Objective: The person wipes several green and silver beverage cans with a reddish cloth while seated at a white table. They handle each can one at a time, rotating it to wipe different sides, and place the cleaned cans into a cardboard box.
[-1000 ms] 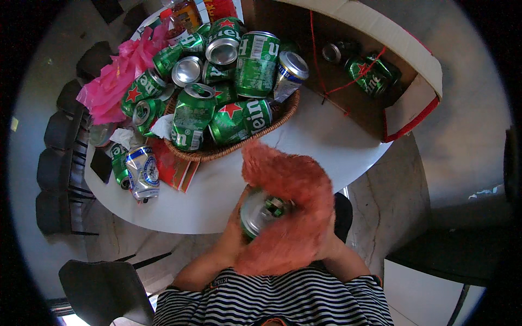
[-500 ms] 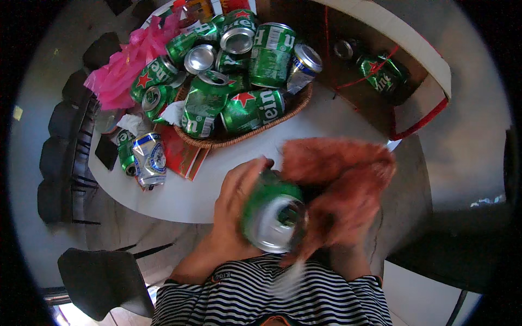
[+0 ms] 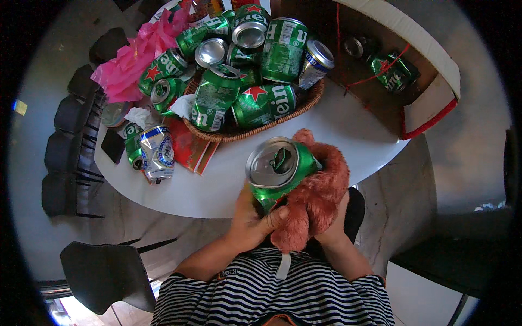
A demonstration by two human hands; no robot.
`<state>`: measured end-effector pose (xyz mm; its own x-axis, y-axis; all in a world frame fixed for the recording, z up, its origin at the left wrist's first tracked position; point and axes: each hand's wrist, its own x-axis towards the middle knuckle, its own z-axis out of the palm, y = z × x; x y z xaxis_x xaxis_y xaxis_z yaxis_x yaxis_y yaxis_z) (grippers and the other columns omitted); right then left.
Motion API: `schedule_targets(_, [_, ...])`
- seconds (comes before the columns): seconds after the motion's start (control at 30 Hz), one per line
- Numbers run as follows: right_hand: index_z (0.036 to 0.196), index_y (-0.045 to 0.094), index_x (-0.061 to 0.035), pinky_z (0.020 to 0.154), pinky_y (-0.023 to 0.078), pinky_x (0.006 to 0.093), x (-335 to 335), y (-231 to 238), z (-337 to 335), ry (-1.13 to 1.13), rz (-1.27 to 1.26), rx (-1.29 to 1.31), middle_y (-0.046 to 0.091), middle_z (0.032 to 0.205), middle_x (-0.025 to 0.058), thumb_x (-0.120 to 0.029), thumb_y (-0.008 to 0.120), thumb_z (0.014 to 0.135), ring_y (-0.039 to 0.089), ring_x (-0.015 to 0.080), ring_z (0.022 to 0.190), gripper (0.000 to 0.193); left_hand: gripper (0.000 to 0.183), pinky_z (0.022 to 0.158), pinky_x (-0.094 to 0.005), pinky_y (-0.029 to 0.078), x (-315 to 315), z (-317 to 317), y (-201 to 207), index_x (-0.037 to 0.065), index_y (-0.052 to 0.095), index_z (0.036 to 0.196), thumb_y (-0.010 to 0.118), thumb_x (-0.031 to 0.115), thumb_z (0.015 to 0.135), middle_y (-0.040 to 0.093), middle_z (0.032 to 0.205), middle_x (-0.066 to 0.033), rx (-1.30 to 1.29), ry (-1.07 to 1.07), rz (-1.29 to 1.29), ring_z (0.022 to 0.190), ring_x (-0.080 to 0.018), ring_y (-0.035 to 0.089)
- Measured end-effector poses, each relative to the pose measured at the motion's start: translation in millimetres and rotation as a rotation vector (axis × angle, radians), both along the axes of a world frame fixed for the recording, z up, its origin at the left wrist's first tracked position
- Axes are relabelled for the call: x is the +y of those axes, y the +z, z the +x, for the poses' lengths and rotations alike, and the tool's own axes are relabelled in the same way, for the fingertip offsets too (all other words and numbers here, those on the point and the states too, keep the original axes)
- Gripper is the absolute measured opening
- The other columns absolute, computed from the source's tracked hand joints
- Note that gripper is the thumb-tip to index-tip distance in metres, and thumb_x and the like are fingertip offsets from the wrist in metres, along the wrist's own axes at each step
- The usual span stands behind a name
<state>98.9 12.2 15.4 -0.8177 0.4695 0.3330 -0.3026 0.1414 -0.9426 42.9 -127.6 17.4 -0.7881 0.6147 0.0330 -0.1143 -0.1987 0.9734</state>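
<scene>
My left hand (image 3: 251, 221) grips an opened green drink can (image 3: 276, 164) by its lower part, its silver top tilted up toward me. A fluffy reddish-brown cloth (image 3: 321, 187) with a white tag (image 3: 283, 266) lies bunched against the can's right side. My right hand (image 3: 333, 228) is closed around this cloth from behind and below, its fingers mostly hidden. Beyond my hands, a wicker basket (image 3: 244, 134) is heaped with several green cans, some dented, and a white-and-blue can (image 3: 317, 64).
On the white table (image 3: 212, 185), a silver-and-blue can (image 3: 157, 154) stands left of the basket beside red-and-gold packaging (image 3: 190, 146). Pink plastic (image 3: 125, 65) lies behind them. An open cardboard box (image 3: 418, 35) at right holds cans. Dark chairs (image 3: 106, 274) stand at left.
The can has moved up and away from me, its top now facing more upward. The cloth has moved left and is bunched against the can instead of spread out to the right.
</scene>
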Motion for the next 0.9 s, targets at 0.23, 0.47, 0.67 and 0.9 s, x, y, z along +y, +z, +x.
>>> schedule_targets(0.23, [0.118,0.049,0.0027,0.089,0.041,0.0391,0.1,-0.9,-10.1,0.065,0.025,0.236,0.052,0.123,0.0174,-0.018,0.070,0.071,0.053,0.0308,0.107,0.055,0.072,0.097,-0.0315,0.036,9.5,-16.3,17.4,0.000,0.031,0.132,0.070,0.030,0.079,0.045,0.123,-0.0140,0.393,0.112,0.073,0.112,-0.0200,0.045])
schedule_targets(0.47, [0.128,0.039,0.0031,0.101,0.035,0.0385,0.6,-21.8,-8.2,0.239,-0.179,0.103,0.047,0.129,0.0160,-0.018,0.072,0.074,0.048,0.0263,0.117,0.067,0.065,0.096,-0.0312,0.037,14.6,-9.7,9.3,0.000,0.034,0.130,0.067,0.029,0.082,0.047,0.122,-0.0116,0.151,0.300,0.182,0.109,-0.0183,0.048])
schedule_targets(0.67, [0.122,0.044,0.0025,0.095,0.040,0.0374,8.0,-11.8,-2.0,0.061,0.363,-0.039,0.057,0.115,0.0177,-0.020,0.078,0.062,0.054,0.0270,0.107,0.073,0.067,0.094,-0.0321,0.039,10.8,-20.6,10.7,0.000,0.038,0.129,0.066,0.039,0.081,0.049,0.120,-0.0137,0.067,0.118,0.176,0.106,-0.0192,0.050])
schedule_targets(0.9, [0.127,0.037,0.0027,0.101,0.034,0.0376,11.2,-29.5,-17.5,0.263,-0.307,0.154,0.048,0.126,0.0171,-0.023,0.080,0.060,0.049,0.0265,0.115,0.083,0.061,0.095,-0.0375,0.039,15.9,-20.4,3.9,0.000,0.037,0.122,0.068,0.027,0.077,0.050,0.113,-0.0149,0.309,0.149,0.284,0.107,-0.0246,0.051])
